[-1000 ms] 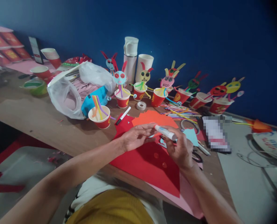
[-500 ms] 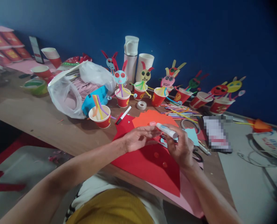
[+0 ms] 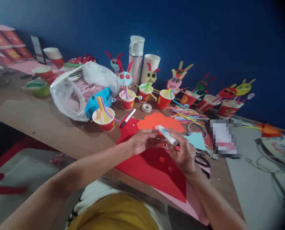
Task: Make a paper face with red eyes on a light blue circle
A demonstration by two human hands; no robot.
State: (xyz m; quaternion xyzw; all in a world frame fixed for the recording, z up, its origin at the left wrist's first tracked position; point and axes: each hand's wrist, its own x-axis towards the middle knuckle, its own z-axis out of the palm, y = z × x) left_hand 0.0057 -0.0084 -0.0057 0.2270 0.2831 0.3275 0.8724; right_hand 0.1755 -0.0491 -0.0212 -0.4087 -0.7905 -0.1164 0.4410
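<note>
My right hand (image 3: 182, 150) grips a white glue stick (image 3: 167, 135) with a pale blue label, its tip slanting up and left toward my other hand. Beside it, my left hand (image 3: 144, 140) has its fingers brought together near that tip. A small pinkish bit shows by the fingertips, but what they pinch is mostly hidden. Both hands are above a red paper sheet (image 3: 147, 166), on which two small orange-red pieces (image 3: 170, 169) lie. An orange sheet (image 3: 161, 121) is just beyond them, and black-handled scissors (image 3: 202, 161) are by my right wrist.
Paper cups with straw-and-paper figures, such as this cup (image 3: 128, 101), line the blue wall. At the left stand a plastic bag (image 3: 70, 102) and a cup of straws (image 3: 105, 124). A marker (image 3: 128, 117), tape roll (image 3: 146, 108), loose straws (image 3: 187, 114) and light-blue paper (image 3: 196, 140) lie around.
My right hand has shifted slightly left with the glue stick, which now tilts more steeply. More of the light-blue paper and scissors shows. My left hand has barely moved.
</note>
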